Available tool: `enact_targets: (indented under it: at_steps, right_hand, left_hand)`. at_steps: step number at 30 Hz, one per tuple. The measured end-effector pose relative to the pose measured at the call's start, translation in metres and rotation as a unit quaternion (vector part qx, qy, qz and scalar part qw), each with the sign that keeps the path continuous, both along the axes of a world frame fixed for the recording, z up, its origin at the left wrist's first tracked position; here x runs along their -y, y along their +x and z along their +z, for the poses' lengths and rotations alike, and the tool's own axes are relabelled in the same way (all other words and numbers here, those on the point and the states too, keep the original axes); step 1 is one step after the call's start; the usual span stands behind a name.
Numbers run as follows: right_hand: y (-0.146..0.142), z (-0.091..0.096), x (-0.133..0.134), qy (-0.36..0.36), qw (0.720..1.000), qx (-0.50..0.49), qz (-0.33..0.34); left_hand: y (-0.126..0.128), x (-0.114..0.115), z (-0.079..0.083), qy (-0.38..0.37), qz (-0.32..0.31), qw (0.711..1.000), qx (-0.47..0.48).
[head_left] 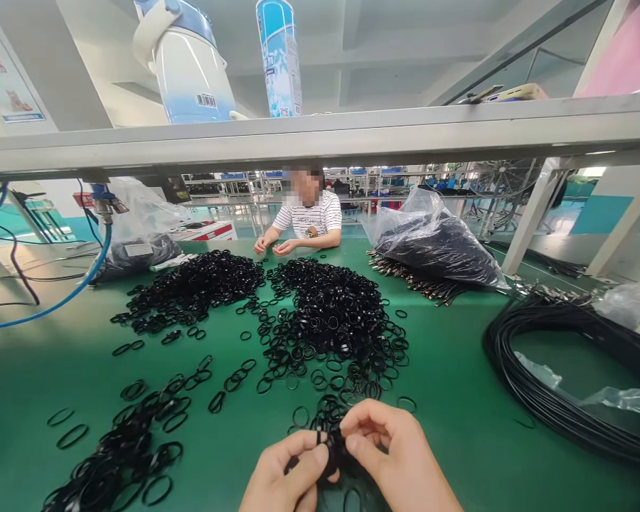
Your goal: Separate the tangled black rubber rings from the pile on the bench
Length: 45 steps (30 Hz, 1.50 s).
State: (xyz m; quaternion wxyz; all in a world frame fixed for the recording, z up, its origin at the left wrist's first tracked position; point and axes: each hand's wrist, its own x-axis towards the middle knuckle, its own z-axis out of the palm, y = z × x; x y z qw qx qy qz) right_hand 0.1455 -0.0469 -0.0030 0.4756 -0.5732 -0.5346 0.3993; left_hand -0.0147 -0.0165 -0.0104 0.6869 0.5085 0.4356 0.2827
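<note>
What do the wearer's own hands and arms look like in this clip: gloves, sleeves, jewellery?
Both the left hand and right hand are bare: no gloves, no rings or watch visible. No sleeve shows; the frame cuts them off near the wrists. Fingernails are short and unpainted.

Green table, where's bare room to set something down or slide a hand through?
Bare green table lies between the big ring pile and the coiled black cable, and along the left edge beyond the left ring pile. The middle is crowded with loose rings, as is the spot around both hands, left hand and right hand.
</note>
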Motion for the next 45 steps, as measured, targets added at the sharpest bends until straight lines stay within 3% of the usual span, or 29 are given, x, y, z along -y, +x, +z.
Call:
enact_targets:
  at_steps: [3, 7, 13, 18, 24, 30, 35, 42, 45]
  right_hand:
    - [0.001, 0.002, 0.000, 0.008, 1.000, 0.000, -0.008]
    - [-0.003, 0.005, 0.002, -0.029, 0.998, -0.017, 0.053]
    - [-0.003, 0.001, 0.001, -0.008, 0.999, -0.045, -0.008]
    - [-0.011, -0.001, 0.002, -0.008, 0.998, -0.029, 0.050]
    - [-0.004, -0.009, 0.000, -0.013, 0.999, -0.042, 0.013]
    - [-0.012, -0.012, 0.001, -0.004, 0.993, -0.099, 0.069]
    - [-0.012, -0.014, 0.000, -0.028, 0.987, -0.155, 0.032]
    - [-0.001, -0.012, -0.004, -0.009, 0.983, -0.183, 0.007]
    - [0.002, -0.009, -0.004, 0.001, 0.985, -0.174, -0.009]
  left_hand:
    - [0.000, 0.000, 0.001, 0.012, 0.014, 1.000, 0.004]
    - [0.001, 0.000, 0.000, 0.021, 0.006, 1.000, 0.013]
    - [0.000, 0.000, -0.002, -0.007, 0.041, 0.999, -0.017]
    - [0.002, 0.003, 0.000, 0.018, 0.016, 1.000, -0.006]
    - [0.002, 0.002, 0.000, 0.032, 0.046, 0.998, -0.010]
    - [0.003, 0.003, -0.001, 0.014, 0.045, 0.998, 0.030]
    - [0.005, 0.005, -0.002, 0.017, 0.015, 0.999, 0.027]
    - [0.002, 0.001, -0.007, -0.006, 0.064, 0.997, 0.036]
    - [0.001, 0.000, -0.002, 0.022, 0.084, 0.996, 0.022]
